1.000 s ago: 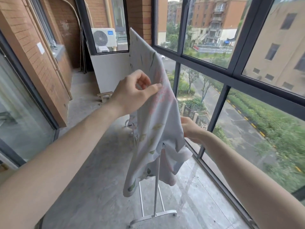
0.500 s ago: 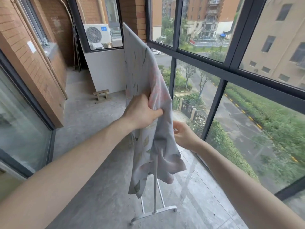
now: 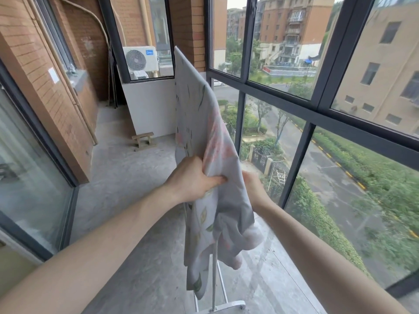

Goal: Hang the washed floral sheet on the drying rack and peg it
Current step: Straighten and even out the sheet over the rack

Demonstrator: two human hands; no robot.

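On the glazed balcony, my left hand [image 3: 195,177] clutches a bunched fold of the floral sheet [image 3: 204,137], draped over the drying rack [image 3: 217,291] and running lengthwise away from me; my right hand [image 3: 254,186], behind the cloth, has a grip I cannot make out.

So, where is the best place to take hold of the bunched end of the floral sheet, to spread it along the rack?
Probably the loose lower hem of the floral sheet, where it bunches below the left hand. Come from the window side, low, beside the right hand: the folds hang free there, while the drying rack post blocks a reach from beneath.
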